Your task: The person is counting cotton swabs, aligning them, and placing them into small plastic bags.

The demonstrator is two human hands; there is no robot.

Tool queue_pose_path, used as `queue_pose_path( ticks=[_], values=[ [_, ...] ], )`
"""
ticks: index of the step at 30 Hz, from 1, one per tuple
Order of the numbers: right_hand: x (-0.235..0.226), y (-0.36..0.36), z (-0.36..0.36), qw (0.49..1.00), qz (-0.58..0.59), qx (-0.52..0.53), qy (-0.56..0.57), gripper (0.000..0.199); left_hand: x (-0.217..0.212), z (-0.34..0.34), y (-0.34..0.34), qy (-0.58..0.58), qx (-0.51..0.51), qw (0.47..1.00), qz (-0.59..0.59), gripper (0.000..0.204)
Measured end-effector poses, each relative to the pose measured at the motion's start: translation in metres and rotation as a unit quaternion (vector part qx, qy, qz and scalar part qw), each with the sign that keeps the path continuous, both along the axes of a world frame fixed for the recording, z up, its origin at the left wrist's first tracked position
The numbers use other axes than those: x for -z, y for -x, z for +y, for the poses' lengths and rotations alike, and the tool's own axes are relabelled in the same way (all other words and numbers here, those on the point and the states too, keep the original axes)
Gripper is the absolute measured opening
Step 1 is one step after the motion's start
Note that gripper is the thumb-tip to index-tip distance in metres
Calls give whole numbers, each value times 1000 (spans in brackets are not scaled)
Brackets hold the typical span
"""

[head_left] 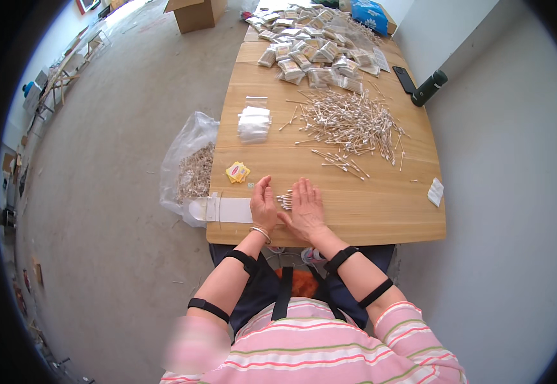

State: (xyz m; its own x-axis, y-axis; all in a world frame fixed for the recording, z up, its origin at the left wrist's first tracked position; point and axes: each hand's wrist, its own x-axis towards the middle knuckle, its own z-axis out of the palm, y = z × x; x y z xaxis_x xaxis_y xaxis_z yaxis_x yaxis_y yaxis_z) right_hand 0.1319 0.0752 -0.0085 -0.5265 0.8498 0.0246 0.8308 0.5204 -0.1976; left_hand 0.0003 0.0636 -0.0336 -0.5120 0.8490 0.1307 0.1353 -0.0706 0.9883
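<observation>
A small bunch of cotton swabs (pixel 284 200) lies on the wooden table between my two hands. My right hand (pixel 306 206) rests flat, palm down, over the right end of the bunch, fingers stretched out side by side. On the bunch's left side, my left hand (pixel 264 203) stands on edge with its fingers extended and nothing visible in it. A white strip (pixel 234 210) lies just left of that hand at the table's edge. Farther in is a big loose heap of cotton swabs (pixel 352 121), with a few strays (pixel 341 163) in front of it.
Yellow cards (pixel 237 171) and a stack of clear plastic bags (pixel 254 123) lie at the left. Packed swab bags (pixel 304 51) cover the far end. A phone (pixel 404 80), dark bottle (pixel 429 88) and crumpled white wrapper (pixel 435 192) line the right. A swab-filled sack (pixel 192 166) stands beside the table.
</observation>
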Motion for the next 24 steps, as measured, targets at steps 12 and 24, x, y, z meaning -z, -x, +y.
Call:
queue_pose_path(
  ticks=[12, 24],
  values=[
    [10, -3, 20, 811, 550, 167, 110, 49, -7, 7, -17, -3, 35, 996, -86, 39],
    [-2, -19, 17, 979, 198, -50, 5, 74, -6, 8, 2, -25, 67, 970, -233, 45]
  ],
)
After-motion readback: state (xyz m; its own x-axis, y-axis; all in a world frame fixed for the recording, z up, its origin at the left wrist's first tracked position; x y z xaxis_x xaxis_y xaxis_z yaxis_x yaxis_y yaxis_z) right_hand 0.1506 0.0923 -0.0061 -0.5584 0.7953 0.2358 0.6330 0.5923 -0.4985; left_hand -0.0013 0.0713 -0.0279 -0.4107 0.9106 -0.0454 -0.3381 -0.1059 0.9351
